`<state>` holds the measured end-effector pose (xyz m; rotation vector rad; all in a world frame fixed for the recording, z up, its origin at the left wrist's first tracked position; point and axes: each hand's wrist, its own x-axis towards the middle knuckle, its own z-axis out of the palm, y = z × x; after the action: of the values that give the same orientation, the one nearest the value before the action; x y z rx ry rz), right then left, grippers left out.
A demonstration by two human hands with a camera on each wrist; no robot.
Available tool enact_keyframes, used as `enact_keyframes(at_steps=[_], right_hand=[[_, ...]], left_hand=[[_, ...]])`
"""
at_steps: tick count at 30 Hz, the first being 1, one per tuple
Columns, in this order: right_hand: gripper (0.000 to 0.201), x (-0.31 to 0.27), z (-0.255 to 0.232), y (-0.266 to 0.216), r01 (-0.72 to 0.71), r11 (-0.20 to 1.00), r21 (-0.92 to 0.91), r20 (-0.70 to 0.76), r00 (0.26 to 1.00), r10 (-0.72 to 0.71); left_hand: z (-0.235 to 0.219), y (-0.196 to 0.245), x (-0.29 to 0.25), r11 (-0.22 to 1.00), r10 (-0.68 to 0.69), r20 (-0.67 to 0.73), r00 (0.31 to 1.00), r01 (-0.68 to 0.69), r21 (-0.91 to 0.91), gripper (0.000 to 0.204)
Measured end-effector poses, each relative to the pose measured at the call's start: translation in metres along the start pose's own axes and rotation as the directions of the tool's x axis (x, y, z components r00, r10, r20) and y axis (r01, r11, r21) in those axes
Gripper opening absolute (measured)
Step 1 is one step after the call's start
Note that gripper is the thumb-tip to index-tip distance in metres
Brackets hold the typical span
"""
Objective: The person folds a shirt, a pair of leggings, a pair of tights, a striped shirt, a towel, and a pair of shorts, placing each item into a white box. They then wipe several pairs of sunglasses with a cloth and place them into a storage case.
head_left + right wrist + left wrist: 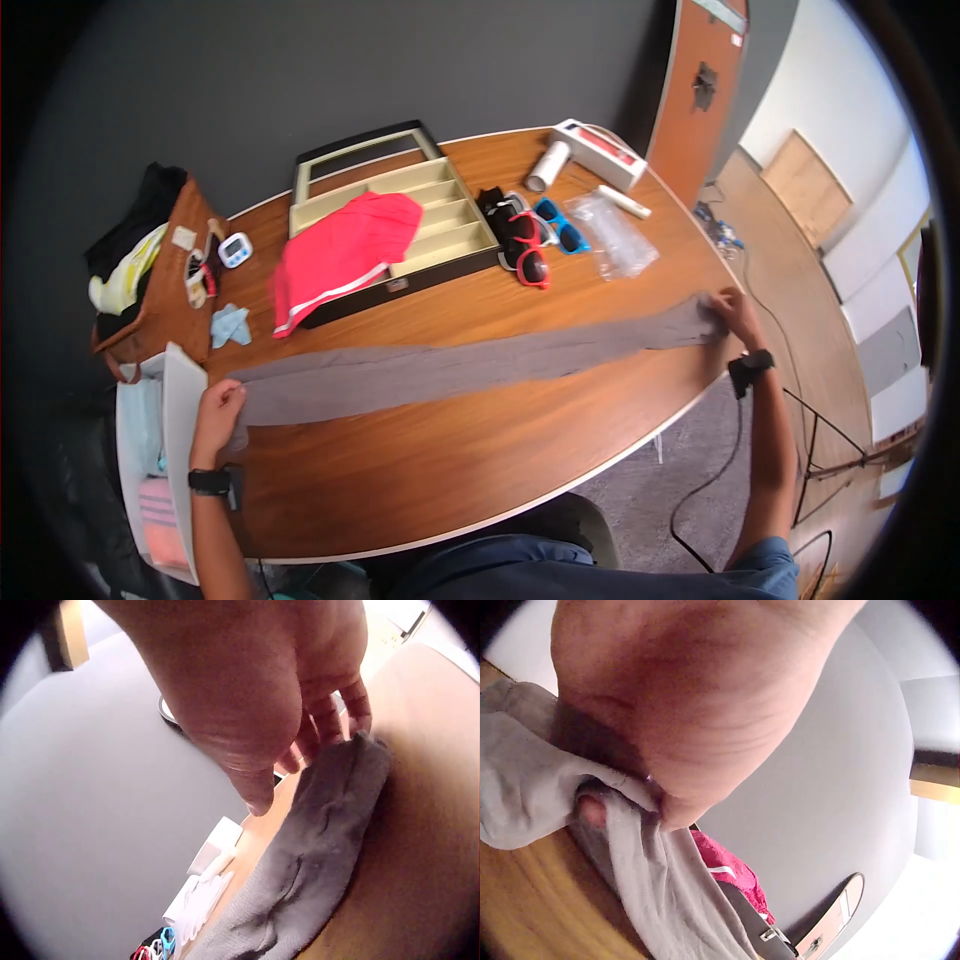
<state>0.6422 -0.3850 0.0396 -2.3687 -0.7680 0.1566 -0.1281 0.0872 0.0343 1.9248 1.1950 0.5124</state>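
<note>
A long grey scarf [450, 375] lies stretched across the wooden table in a narrow, creased strip. At its left end my left hand [217, 415] pinches the fabric between thumb and fingers; in the left wrist view a fingertip [592, 811] shows among the folds of the scarf [656, 877]. My right hand [738, 318] is at the other end, near the table's right edge. In the right wrist view its fingertips [358, 724] touch the end of the scarf [300, 862], while the thumb [255, 791] stands away from the fabric.
Behind the scarf stands an open compartment case [440, 235] with a pinkish-red garment [350, 250] draped over it. Sunglasses [530, 262], a clear plastic bag [615, 240] and a white box [600, 155] lie farther right. At left are a timer [235, 250], a light-blue cloth [230, 326] and a white bin [185, 385].
</note>
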Motion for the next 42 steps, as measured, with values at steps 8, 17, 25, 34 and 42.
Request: enact_keyframes(at_steps=[8, 17, 25, 34, 42], right_hand=[[0.026, 0.014, -0.007, 0.086, -0.044, 0.995, -0.09, 0.193, 0.979, 0.061], [0.057, 0.01, -0.038, 0.093, -0.236, 0.886, 0.4, 0.144, 0.971, 0.193], [0.051, 0.045, -0.064, 0.136, -0.135, 0.726, 0.674, -0.033, 0.977, 0.213], [0.044, 0.056, -0.109, 0.06, 0.065, 0.8, 0.596, -0.186, 0.981, 0.058], [0.029, -0.054, -0.031, -0.249, 0.281, 0.705, 0.651, -0.066, 0.946, -0.317]], left_hand=[[-0.01, 0.021, 0.004, 0.982, 0.069, 0.007, 0.998, -0.069, 0.177, 0.021], [-0.016, 0.024, 0.009, 0.971, 0.018, 0.067, 0.998, -0.033, 0.236, 0.019], [0.001, 0.062, 0.018, 0.976, 0.111, 0.039, 0.993, -0.116, 0.182, 0.017], [0.044, 0.053, 0.049, 0.957, 0.271, -0.06, 0.961, -0.263, 0.12, 0.018], [0.071, 0.117, 0.002, 0.725, 0.166, 0.357, 0.919, 0.132, -0.677, 0.037]])
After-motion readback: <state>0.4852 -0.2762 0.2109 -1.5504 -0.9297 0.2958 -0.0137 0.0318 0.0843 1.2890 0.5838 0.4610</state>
